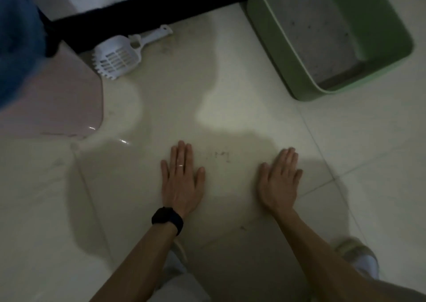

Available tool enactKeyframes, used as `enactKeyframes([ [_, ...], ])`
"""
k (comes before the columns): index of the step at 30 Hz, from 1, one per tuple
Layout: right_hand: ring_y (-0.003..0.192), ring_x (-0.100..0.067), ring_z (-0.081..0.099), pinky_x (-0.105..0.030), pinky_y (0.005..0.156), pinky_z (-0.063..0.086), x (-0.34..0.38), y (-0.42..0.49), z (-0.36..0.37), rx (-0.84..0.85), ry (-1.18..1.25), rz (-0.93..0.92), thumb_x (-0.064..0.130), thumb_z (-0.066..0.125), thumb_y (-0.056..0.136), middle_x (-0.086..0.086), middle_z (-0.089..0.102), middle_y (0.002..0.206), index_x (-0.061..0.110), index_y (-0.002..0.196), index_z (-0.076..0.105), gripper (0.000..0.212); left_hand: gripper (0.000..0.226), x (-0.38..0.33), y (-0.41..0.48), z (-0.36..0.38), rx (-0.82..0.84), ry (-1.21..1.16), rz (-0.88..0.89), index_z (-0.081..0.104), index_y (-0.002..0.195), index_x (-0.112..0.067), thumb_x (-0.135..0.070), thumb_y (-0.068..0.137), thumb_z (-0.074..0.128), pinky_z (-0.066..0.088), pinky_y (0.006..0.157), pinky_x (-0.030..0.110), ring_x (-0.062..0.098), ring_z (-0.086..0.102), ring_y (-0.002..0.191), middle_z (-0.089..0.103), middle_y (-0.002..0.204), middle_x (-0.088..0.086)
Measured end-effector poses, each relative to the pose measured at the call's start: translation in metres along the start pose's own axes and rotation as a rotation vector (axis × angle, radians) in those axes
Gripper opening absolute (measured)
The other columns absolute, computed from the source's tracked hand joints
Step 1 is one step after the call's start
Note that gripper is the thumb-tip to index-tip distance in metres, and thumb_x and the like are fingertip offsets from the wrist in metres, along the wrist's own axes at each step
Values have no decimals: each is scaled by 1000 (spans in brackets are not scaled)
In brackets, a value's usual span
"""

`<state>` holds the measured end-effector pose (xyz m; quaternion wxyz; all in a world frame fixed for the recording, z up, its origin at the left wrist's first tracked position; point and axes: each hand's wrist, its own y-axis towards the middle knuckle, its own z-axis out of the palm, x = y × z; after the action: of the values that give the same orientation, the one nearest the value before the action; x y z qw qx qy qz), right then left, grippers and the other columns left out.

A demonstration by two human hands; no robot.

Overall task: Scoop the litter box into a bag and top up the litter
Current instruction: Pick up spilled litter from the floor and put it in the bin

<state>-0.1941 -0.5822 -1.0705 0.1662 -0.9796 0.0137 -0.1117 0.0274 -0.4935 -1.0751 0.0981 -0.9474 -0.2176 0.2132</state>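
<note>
A green litter box (272, 36) holding grey litter (318, 32) stands on the floor at the upper right. A white slotted scoop (119, 55) lies on the tiles at the upper left, handle pointing right. My left hand (181, 182), with a ring and a black wristband, is held flat with fingers extended over the floor. My right hand (280, 182) is flat beside it, also holding nothing. Both hands are well short of the scoop and the box.
A pink object (57, 99) lies at the left, with a blue thing (18, 36) above it. A black strip (147, 6) runs along the top. The floor is pale tile (368, 163) with a few dark specks. My feet show at the bottom.
</note>
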Motion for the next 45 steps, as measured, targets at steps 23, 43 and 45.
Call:
enactKeyframes([
  [23,152,-18,-2,-45,123,9,65,18,8,236,-162,-1006,36,23,105,-8,3,165,6,156,10,61,54,25,17,-13,-219,-99,42,40,150,-12,-27,98,43,35,111,42,28,40,138,42,151,10],
  [43,150,-18,18,-42,121,22,52,32,-17,143,2,-998,36,37,103,-10,18,163,6,154,25,60,57,16,15,-15,-167,-59,84,58,136,-31,-52,83,63,29,109,46,34,33,135,43,146,11],
  [45,150,-22,19,-43,120,23,40,44,-18,61,-74,-891,48,46,98,-10,21,162,9,153,28,70,61,14,16,-16,-135,-38,122,58,134,-36,-62,79,64,24,108,46,31,31,135,42,147,9],
])
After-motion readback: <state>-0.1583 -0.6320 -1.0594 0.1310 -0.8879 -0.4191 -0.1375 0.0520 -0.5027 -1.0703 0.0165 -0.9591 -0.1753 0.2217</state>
